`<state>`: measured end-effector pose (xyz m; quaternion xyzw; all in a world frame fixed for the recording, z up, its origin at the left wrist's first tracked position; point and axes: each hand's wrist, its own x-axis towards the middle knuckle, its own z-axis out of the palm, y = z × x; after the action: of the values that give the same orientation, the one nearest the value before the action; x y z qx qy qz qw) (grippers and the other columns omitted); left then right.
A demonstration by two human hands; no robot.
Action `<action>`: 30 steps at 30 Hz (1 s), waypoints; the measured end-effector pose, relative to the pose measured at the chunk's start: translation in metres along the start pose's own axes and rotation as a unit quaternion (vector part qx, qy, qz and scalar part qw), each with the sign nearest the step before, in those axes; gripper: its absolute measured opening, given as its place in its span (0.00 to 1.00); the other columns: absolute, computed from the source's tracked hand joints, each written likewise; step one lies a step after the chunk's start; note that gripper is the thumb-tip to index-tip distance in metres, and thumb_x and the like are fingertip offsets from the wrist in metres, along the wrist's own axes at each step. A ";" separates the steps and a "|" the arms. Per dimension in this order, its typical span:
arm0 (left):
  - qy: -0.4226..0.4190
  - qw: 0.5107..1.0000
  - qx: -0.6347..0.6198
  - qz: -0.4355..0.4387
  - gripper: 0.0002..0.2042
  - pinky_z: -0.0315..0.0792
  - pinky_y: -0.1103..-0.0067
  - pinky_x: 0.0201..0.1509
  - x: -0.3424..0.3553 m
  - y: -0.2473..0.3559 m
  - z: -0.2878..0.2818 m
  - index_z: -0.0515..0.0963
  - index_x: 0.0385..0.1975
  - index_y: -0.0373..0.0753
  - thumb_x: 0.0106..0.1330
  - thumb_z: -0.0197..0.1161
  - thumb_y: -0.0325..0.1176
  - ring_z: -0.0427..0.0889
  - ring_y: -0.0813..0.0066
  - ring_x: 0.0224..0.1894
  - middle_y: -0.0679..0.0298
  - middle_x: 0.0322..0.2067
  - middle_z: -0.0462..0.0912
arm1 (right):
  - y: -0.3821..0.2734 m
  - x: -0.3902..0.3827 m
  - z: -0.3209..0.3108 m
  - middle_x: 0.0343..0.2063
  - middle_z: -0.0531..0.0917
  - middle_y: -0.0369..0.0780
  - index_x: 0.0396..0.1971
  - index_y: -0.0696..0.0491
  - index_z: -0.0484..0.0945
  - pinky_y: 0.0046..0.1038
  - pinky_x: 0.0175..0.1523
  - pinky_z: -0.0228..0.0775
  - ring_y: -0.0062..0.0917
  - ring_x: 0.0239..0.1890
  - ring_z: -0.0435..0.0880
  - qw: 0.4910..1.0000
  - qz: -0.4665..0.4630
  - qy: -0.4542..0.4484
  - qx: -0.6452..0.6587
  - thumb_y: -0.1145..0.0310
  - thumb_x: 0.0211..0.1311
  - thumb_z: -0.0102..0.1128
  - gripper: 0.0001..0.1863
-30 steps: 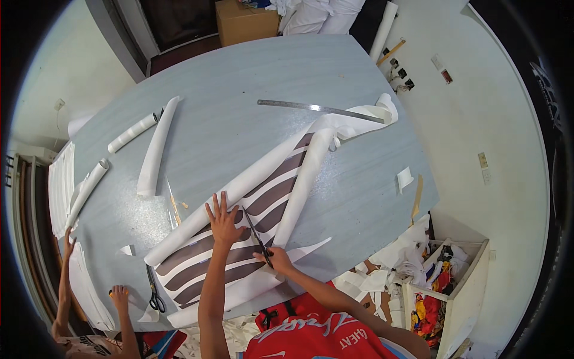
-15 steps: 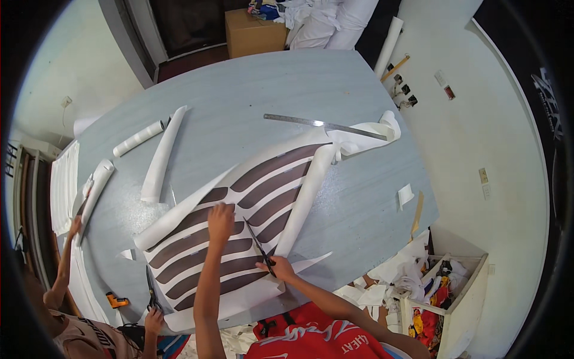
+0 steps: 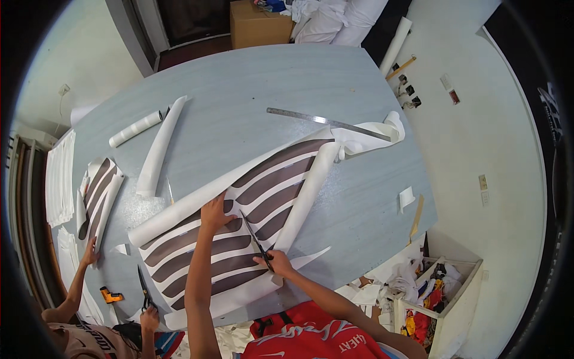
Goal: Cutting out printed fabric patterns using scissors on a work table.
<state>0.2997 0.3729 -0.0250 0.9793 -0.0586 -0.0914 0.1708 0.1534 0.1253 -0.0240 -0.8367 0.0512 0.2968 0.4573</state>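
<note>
In the head view, a long white sheet with dark curved printed bands (image 3: pixel 269 209) lies diagonally on the table, its long sides curled. My left hand (image 3: pixel 216 209) rests on it at the upper curled edge, thumb out to the side. My right hand (image 3: pixel 273 262) is closed round the handles of black scissors (image 3: pixel 256 236), whose blades point up-left along the middle, between the bands. A steel ruler (image 3: pixel 311 118) lies across the sheet's crumpled far end (image 3: pixel 376 134).
A co-worker at lower left has one hand (image 3: pixel 89 254) at a smaller printed sheet (image 3: pixel 98 191), the other (image 3: pixel 149 318) on large scissors (image 3: pixel 143 287), near an orange tool (image 3: pixel 110 294). Paper rolls (image 3: pixel 134 128) lie on the table (image 3: pixel 239 84); a scrap-filled bin (image 3: pixel 436 299) stands at right.
My left hand lifted from spread fingers and shifted left along the sheet, which lies more unrolled. The co-worker's small sheet opened out, and their lower hand moved onto the scissors.
</note>
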 end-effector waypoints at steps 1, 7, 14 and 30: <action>0.015 0.999 0.027 0.013 0.55 0.62 0.62 0.63 0.001 0.001 -0.003 0.56 0.69 0.44 0.38 0.77 0.55 0.72 0.56 0.59 0.53 0.51 0.77 | 0.001 0.000 0.001 0.11 0.70 0.40 0.13 0.59 0.74 0.32 0.27 0.60 0.26 0.17 0.68 1.000 0.004 -0.002 0.010 0.39 0.49 0.69 0.34; -0.020 1.000 0.020 -0.004 0.58 0.55 0.60 0.69 0.008 -0.001 -0.004 0.56 0.69 0.46 0.33 0.77 0.59 0.61 0.50 0.67 0.49 0.64 0.63 | -0.007 0.013 0.004 0.12 0.73 0.45 0.13 0.60 0.73 0.35 0.28 0.63 0.35 0.17 0.72 0.999 0.006 -0.012 0.036 0.34 0.47 0.66 0.37; 0.014 0.998 0.069 -0.002 0.63 0.49 0.51 0.69 0.013 -0.002 -0.013 0.56 0.68 0.44 0.23 0.79 0.60 0.52 0.48 0.70 0.50 0.67 0.57 | -0.026 0.028 -0.005 0.09 0.68 0.36 0.10 0.58 0.71 0.30 0.25 0.57 0.23 0.15 0.66 1.000 0.007 -0.018 0.020 0.38 0.49 0.69 0.35; 0.020 1.000 0.017 0.009 0.68 0.53 0.60 0.72 0.019 -0.011 -0.008 0.52 0.68 0.36 0.20 0.81 0.58 0.48 0.48 0.72 0.48 0.69 0.52 | -0.041 0.066 0.001 0.09 0.70 0.40 0.11 0.59 0.72 0.31 0.25 0.62 0.28 0.15 0.71 0.999 -0.023 0.023 0.002 0.37 0.47 0.69 0.36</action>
<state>0.3202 0.3827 -0.0244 0.9831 -0.0657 -0.0689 0.1562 0.2211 0.1623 -0.0299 -0.8434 0.0431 0.2670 0.4643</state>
